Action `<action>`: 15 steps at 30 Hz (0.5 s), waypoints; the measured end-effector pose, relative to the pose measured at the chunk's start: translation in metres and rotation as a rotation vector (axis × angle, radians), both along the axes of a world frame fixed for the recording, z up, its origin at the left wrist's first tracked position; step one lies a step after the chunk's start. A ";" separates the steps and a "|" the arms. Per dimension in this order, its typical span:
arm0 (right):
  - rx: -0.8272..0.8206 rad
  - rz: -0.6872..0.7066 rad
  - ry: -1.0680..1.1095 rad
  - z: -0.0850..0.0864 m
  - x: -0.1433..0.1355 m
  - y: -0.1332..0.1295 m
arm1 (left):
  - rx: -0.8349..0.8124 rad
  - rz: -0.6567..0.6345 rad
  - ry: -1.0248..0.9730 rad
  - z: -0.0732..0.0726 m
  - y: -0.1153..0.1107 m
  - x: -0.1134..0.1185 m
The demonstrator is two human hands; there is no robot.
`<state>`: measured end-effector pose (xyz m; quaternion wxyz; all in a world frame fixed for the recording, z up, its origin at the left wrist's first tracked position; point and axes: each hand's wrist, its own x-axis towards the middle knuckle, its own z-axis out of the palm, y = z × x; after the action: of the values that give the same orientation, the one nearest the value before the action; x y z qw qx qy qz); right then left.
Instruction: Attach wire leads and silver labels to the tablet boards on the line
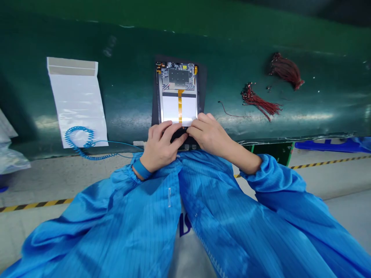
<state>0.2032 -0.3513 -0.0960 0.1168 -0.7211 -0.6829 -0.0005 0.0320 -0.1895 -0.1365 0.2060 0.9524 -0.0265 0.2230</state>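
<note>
An opened tablet (171, 108) lies on a dark mat (203, 83), its circuit board (178, 77) at the far end and an orange ribbon running down the middle. My left hand (162, 146), with a blue wrist strap (142, 169), rests on the tablet's near edge with its fingers spread. Beside it, my right hand (210, 134) has its fingers pressed together at the same near edge. Whatever the right fingertips pinch is too small and hidden to make out.
Two bundles of red wires (286, 71) (261, 101) and one loose wire (233, 115) lie to the right. A white plastic bag (79, 100) is at left, with a blue coiled cord (69, 139) over its near end, running to the wrist strap.
</note>
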 end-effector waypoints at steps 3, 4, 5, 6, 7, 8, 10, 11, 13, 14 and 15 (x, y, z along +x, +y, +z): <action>-0.022 -0.029 0.035 0.000 0.000 -0.005 | 0.073 0.031 0.039 0.000 -0.002 0.001; -0.033 -0.044 0.051 0.001 0.000 -0.007 | 0.118 0.044 0.049 0.001 -0.003 0.002; -0.042 -0.058 0.068 0.001 0.000 -0.009 | 0.153 0.056 0.056 0.002 -0.005 0.002; -0.044 -0.074 0.088 0.001 0.000 -0.011 | 0.171 0.062 0.060 0.003 -0.007 0.003; -0.039 -0.090 0.109 0.001 0.000 -0.013 | 0.173 0.065 0.062 0.004 -0.009 0.004; -0.026 -0.106 0.131 0.001 0.001 -0.015 | 0.164 0.065 0.068 0.004 -0.011 0.005; 0.017 -0.148 0.175 0.002 0.003 -0.018 | 0.131 0.060 0.069 0.005 -0.017 0.005; 0.043 -0.172 0.194 0.003 0.005 -0.020 | 0.108 0.052 0.063 0.006 -0.019 0.004; 0.099 -0.223 0.227 0.004 0.010 -0.022 | 0.053 0.030 0.037 0.011 -0.018 -0.002; 0.128 -0.247 0.239 0.004 0.012 -0.023 | 0.025 0.033 0.020 0.015 -0.013 -0.008; 0.155 -0.270 0.248 0.005 0.015 -0.024 | -0.007 0.060 0.012 0.021 -0.003 -0.016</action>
<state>0.2179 -0.3755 -0.0913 0.2542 -0.7894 -0.5584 0.0201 0.0163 -0.1922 -0.1156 0.2028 0.9534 0.0040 0.2233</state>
